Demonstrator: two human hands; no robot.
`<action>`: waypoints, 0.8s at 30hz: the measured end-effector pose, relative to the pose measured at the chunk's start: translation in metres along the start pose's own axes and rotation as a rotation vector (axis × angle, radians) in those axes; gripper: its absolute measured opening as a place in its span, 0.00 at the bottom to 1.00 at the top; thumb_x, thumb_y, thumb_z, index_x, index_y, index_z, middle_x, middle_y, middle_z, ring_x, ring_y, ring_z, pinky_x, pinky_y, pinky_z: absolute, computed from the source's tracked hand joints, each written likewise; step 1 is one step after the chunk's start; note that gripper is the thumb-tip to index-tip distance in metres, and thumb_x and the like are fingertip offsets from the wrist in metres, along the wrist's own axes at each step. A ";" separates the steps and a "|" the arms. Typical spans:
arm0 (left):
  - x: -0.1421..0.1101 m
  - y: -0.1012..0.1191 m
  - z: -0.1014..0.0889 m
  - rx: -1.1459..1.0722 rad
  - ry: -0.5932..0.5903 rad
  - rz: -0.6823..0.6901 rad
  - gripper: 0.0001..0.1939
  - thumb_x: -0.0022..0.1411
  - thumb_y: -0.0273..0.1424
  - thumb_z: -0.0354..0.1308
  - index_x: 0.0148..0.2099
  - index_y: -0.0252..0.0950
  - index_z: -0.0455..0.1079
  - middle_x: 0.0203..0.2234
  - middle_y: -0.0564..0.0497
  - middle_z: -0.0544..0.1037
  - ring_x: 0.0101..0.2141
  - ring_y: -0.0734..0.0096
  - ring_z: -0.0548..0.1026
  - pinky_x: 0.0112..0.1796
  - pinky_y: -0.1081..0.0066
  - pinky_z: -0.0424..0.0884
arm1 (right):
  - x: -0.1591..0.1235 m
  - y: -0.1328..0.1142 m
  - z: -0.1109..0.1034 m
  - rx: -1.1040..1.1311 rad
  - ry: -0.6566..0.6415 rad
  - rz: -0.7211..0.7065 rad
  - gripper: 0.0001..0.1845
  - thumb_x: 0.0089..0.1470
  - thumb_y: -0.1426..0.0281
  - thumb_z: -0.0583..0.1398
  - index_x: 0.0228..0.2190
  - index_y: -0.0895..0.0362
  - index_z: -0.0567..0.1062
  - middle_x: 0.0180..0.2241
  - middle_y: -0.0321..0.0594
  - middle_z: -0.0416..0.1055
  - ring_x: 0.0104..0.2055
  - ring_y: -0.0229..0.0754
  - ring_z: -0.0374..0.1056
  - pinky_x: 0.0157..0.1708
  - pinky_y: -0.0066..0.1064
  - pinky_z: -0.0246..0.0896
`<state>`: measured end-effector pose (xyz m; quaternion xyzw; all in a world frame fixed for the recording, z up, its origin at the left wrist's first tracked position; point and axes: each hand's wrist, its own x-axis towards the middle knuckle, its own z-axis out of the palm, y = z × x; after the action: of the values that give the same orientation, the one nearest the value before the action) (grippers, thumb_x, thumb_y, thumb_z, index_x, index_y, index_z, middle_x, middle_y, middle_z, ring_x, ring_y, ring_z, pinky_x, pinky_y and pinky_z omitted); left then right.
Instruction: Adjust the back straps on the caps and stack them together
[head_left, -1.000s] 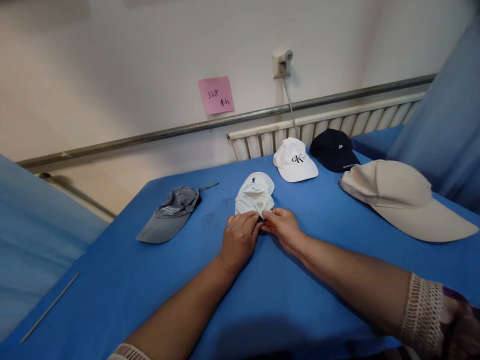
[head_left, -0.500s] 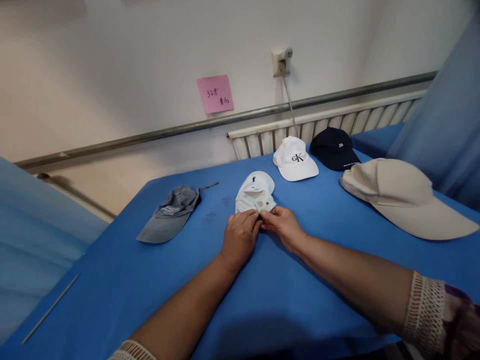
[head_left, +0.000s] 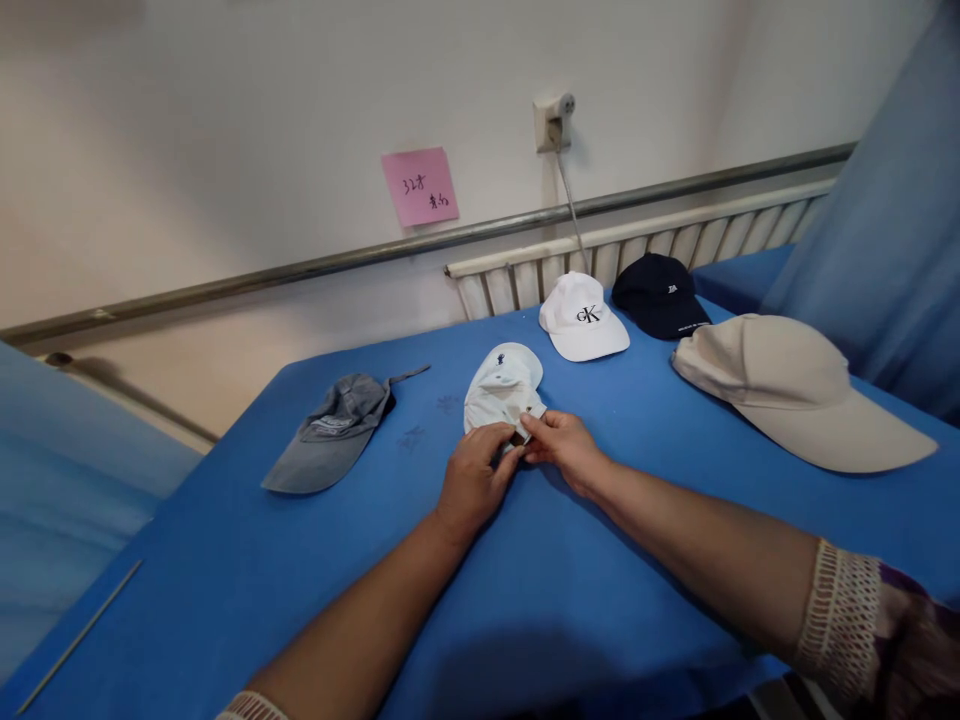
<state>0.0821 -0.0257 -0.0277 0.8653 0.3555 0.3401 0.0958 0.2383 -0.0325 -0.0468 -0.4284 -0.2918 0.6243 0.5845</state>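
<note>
A small white cap (head_left: 501,388) with a tiny dark logo lies crumpled in the middle of the blue table (head_left: 570,590). My left hand (head_left: 472,480) and my right hand (head_left: 566,448) meet at its near edge. Both pinch the cap's back strap, fingers closed on the fabric. The cap's brim points away from me.
A grey cap (head_left: 330,430) lies to the left. A white cap with a black logo (head_left: 581,318), a dark navy cap (head_left: 658,295) and a large beige cap (head_left: 787,385) sit at the back right. A thin stick (head_left: 75,635) lies at the left edge. Behind are a radiator (head_left: 645,245), a wall socket (head_left: 551,118) and a pink note (head_left: 418,187).
My fingers have worked the cap's near edge slightly, with a small tab of the strap now showing between them. The view has shifted a little to the right.
</note>
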 end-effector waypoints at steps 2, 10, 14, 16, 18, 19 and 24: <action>0.000 -0.001 0.000 -0.101 -0.003 -0.048 0.10 0.62 0.33 0.58 0.45 0.38 0.71 0.37 0.49 0.78 0.37 0.68 0.75 0.41 0.68 0.71 | 0.000 0.000 0.001 -0.011 0.003 0.001 0.24 0.37 0.52 0.70 0.22 0.59 0.70 0.21 0.36 0.71 0.21 0.36 0.69 0.19 0.25 0.64; 0.004 -0.008 0.005 -0.453 0.032 -0.312 0.06 0.58 0.33 0.60 0.34 0.36 0.75 0.34 0.48 0.78 0.36 0.68 0.75 0.39 0.69 0.70 | 0.003 0.002 0.002 -0.061 0.015 -0.015 0.26 0.34 0.51 0.70 0.20 0.58 0.68 0.18 0.34 0.68 0.19 0.34 0.66 0.19 0.27 0.64; 0.006 -0.007 0.007 -0.593 0.011 -0.541 0.09 0.54 0.36 0.63 0.32 0.34 0.73 0.26 0.51 0.77 0.27 0.73 0.72 0.30 0.73 0.68 | 0.005 0.004 0.002 -0.090 0.027 -0.007 0.26 0.34 0.51 0.70 0.20 0.58 0.68 0.17 0.33 0.67 0.18 0.34 0.65 0.19 0.27 0.62; 0.007 -0.007 0.007 -0.626 -0.014 -0.586 0.10 0.51 0.35 0.65 0.30 0.33 0.73 0.25 0.51 0.76 0.26 0.73 0.71 0.30 0.74 0.67 | 0.006 0.005 0.002 -0.110 0.019 -0.014 0.25 0.35 0.51 0.69 0.20 0.58 0.68 0.17 0.33 0.67 0.17 0.33 0.64 0.18 0.27 0.61; 0.009 -0.007 0.006 -0.643 -0.039 -0.604 0.10 0.50 0.35 0.65 0.29 0.33 0.72 0.25 0.51 0.76 0.27 0.73 0.72 0.30 0.74 0.68 | 0.008 0.005 0.001 -0.137 0.013 -0.024 0.24 0.36 0.52 0.69 0.20 0.59 0.69 0.17 0.33 0.67 0.17 0.33 0.63 0.18 0.27 0.60; 0.010 -0.007 0.005 -0.643 -0.051 -0.607 0.10 0.49 0.34 0.65 0.28 0.33 0.71 0.26 0.51 0.76 0.27 0.73 0.72 0.31 0.73 0.68 | 0.009 0.005 0.001 -0.151 0.012 -0.029 0.24 0.36 0.52 0.69 0.20 0.58 0.69 0.17 0.33 0.66 0.16 0.33 0.63 0.17 0.27 0.59; 0.011 -0.007 0.005 -0.575 -0.101 -0.595 0.10 0.50 0.35 0.64 0.29 0.33 0.69 0.24 0.52 0.75 0.26 0.74 0.71 0.29 0.74 0.67 | 0.011 0.004 0.001 -0.221 0.005 -0.061 0.22 0.39 0.54 0.67 0.18 0.57 0.67 0.15 0.31 0.64 0.16 0.33 0.61 0.17 0.26 0.56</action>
<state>0.0870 -0.0124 -0.0285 0.6787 0.4754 0.3399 0.4448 0.2361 -0.0222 -0.0521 -0.4827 -0.3701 0.5691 0.5533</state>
